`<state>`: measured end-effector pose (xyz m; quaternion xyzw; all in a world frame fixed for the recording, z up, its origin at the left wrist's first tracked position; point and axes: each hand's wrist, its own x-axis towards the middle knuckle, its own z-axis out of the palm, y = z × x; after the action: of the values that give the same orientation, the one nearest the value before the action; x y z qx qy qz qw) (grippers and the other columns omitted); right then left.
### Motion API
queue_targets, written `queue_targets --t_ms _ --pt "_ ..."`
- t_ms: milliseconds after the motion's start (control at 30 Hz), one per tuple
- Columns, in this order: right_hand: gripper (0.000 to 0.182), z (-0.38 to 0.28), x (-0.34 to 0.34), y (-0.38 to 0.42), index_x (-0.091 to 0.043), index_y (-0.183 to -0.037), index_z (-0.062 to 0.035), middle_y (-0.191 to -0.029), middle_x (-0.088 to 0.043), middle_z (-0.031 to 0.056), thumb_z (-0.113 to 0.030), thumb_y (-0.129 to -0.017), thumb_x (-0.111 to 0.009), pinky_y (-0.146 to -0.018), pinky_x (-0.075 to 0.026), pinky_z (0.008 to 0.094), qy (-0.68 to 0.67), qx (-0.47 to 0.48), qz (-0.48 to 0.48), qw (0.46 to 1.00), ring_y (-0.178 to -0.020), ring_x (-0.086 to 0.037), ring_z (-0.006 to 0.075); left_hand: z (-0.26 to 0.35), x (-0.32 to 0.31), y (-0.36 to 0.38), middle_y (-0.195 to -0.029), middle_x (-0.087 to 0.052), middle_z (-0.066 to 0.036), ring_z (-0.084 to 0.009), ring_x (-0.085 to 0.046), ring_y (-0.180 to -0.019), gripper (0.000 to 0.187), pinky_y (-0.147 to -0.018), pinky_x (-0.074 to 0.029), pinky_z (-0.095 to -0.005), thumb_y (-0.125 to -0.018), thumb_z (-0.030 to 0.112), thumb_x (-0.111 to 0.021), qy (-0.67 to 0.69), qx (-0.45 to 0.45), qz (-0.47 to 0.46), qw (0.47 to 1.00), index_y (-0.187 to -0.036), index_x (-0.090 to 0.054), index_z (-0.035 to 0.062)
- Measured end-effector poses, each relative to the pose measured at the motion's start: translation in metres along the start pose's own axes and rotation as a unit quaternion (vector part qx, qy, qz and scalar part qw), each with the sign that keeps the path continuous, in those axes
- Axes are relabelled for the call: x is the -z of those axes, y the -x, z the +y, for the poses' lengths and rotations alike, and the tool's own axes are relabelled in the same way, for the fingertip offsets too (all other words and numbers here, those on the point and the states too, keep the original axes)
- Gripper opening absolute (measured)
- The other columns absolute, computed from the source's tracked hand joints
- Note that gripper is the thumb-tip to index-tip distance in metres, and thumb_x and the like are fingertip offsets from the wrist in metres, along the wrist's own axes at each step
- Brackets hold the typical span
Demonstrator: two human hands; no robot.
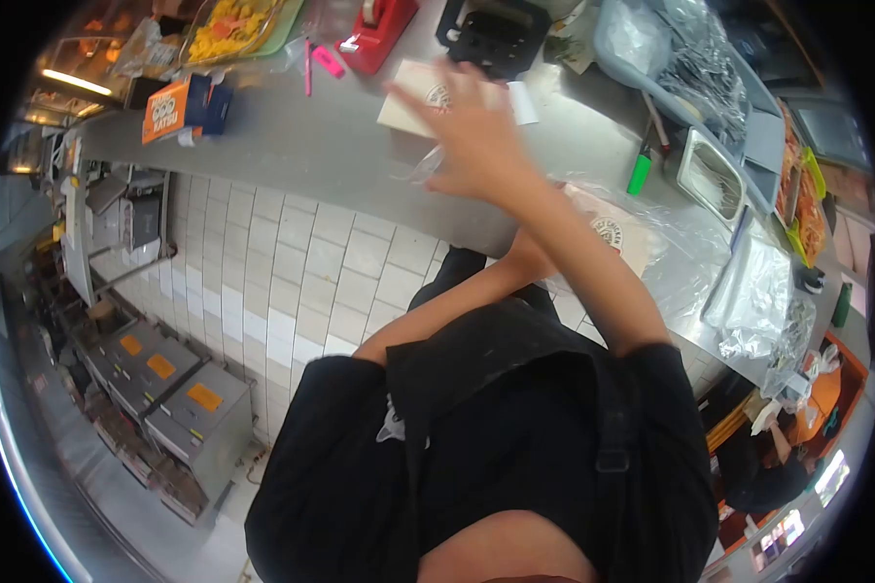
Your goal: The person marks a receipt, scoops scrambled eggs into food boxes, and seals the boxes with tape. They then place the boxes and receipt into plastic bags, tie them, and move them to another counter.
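Cream packet, flat, pale and matt, lay on the steel counter near its front edge, straight-sided, with a round dark emblem printed on its face. The lettering there was too small and too covered to read. A right hand, slightly blurred, reached across it with fingers spread and palm down, open rather than closed around anything; whether the fingertips pressed on the surface could not be told. Near the thumb, a wisp of clear plastic caught the light.

Taking the packet as the clock's centre, a red tape dispenser stood at eleven o'clock, a pink highlighter lay at ten, and an orange and blue box sat at nine. A black plastic holder was at one o'clock. Toward four o'clock lay a green marker and, farther round, a second packet, also cream, its round emblem showing beneath creased clear film. The left hand was beside that one, mostly hidden under the right forearm, so its grip could not be made out.
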<state>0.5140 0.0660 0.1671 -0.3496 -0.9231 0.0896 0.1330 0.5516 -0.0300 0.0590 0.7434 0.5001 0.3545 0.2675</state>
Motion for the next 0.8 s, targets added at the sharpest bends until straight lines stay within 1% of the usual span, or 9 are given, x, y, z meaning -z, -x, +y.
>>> queue_targets --t_ms 233,300,367,400,433,500,600,700,800 --pt "0.108 0.068 -0.049 -0.034 -0.016 -0.142 -0.0175 -0.115 -0.047 0.0201 -0.031 -0.051 -0.073 -0.089 -0.039 0.048 -0.118 -0.264 -0.164 0.943 -0.108 -0.048 0.0347 -0.01 -0.003 0.005 -0.132 -0.036 -0.018 -0.0404 -0.04 -0.117 0.062 -0.098 -0.033 -0.0417 -0.078 0.028 -0.063 0.147 0.143 -0.113 0.972 -0.13 -0.036 0.0083" --pt "0.11 0.087 -0.024 0.002 -0.011 -0.143 -0.0163 -0.125 -0.042 0.0197 -0.023 -0.054 -0.075 -0.092 -0.039 0.042 -0.683 -0.25 -0.091 0.681 -0.115 -0.045 0.0294 -0.019 -0.003 0.002 -0.138 -0.029 -0.019 -0.0409 -0.038 -0.119 0.068 -0.1 -0.032 -0.0417 -0.077 0.031 -0.064 0.111 0.145 -0.115 0.976 -0.133 -0.033 0.0078" --pt "0.113 0.073 0.012 0.067 -0.008 -0.142 -0.0072 -0.13 -0.04 0.0159 -0.021 -0.053 -0.078 -0.1 -0.034 0.0373 -0.697 -0.183 0.025 0.693 -0.121 -0.04 0.0253 -0.035 -0.015 0.016 -0.141 -0.019 -0.022 -0.0403 -0.033 -0.123 0.079 -0.103 -0.029 -0.043 -0.074 0.03 -0.068 0.068 0.119 -0.123 0.983 -0.136 -0.025 0.0048" --pt "0.114 0.079 0.012 0.108 -0.011 -0.141 -0.0051 -0.132 -0.038 0.016 -0.026 -0.052 -0.079 -0.104 -0.029 0.0385 -0.486 -0.102 0.035 0.867 -0.126 -0.035 0.0267 -0.053 -0.018 0.018 -0.14 -0.021 -0.024 -0.0364 -0.027 -0.129 0.087 -0.106 -0.026 -0.0436 -0.07 0.025 -0.072 0.014 -0.09 -0.065 0.994 -0.136 -0.023 0.0004" --pt "0.106 0.081 0.01 0.148 -0.026 -0.138 -0.0035 -0.135 -0.036 0.015 -0.028 -0.05 -0.08 -0.105 -0.026 0.0392 -0.518 -0.07 0.123 0.844 -0.129 -0.031 0.0277 -0.048 -0.008 0.013 -0.14 -0.021 -0.024 -0.0364 -0.027 -0.129 0.087 -0.106 -0.026 -0.0436 -0.07 0.025 -0.072 0.015 -0.088 -0.067 0.994 -0.136 -0.023 0.0004" --pt "0.096 0.055 0.05 0.178 -0.04 -0.132 -0.0082 -0.133 -0.039 0.0159 -0.025 -0.048 -0.081 -0.104 -0.029 0.0405 -0.533 -0.176 0.208 0.801 -0.126 -0.036 0.0316 -0.028 0.021 -0.007 -0.139 -0.025 -0.024 -0.0355 -0.028 -0.129 0.09 -0.106 -0.025 -0.0425 -0.067 0.022 -0.074 0.361 0.232 -0.167 0.888 -0.137 -0.021 -0.0005" --pt "0.067 0.078 0.057 0.224 -0.052 -0.125 -0.0216 -0.13 -0.042 0.0138 -0.01 -0.061 -0.07 -0.093 -0.04 0.0416 -0.022 -0.167 -0.059 0.984 -0.114 -0.046 0.0344 -0.035 0.046 -0.008 -0.136 -0.03 -0.025 -0.0363 -0.031 -0.127 0.1 -0.105 -0.027 -0.0419 -0.059 0.019 -0.077 0.279 0.149 -0.165 0.934 -0.139 -0.019 0.0011" --pt "0.048 0.073 0.074 0.229 -0.057 -0.118 -0.0194 -0.123 -0.05 0.0112 -0.007 -0.072 -0.059 -0.084 -0.047 0.0372 0.088 -0.139 -0.059 0.985 -0.11 -0.05 0.0294 0.024 0.107 -0.03 -0.134 -0.033 -0.021 -0.0365 -0.034 -0.125 0.1 -0.101 -0.033 -0.0386 -0.055 0.014 -0.079 0.246 0.141 -0.25 0.926 -0.139 -0.025 0.0026" --pt "0.034 0.065 0.122 0.233 -0.061 -0.104 -0.0156 -0.094 -0.063 0.0066 -0.009 -0.071 -0.058 -0.066 -0.05 0.0331 -0.032 -0.101 -0.081 0.991 -0.086 -0.061 0.0224 0.113 0.15 -0.052 -0.128 -0.036 -0.021 -0.0375 -0.038 -0.12 0.089 -0.095 -0.036 -0.0378 -0.052 0.017 -0.08 -0.054 -0.076 -0.217 0.972 -0.13 -0.04 0.0017"
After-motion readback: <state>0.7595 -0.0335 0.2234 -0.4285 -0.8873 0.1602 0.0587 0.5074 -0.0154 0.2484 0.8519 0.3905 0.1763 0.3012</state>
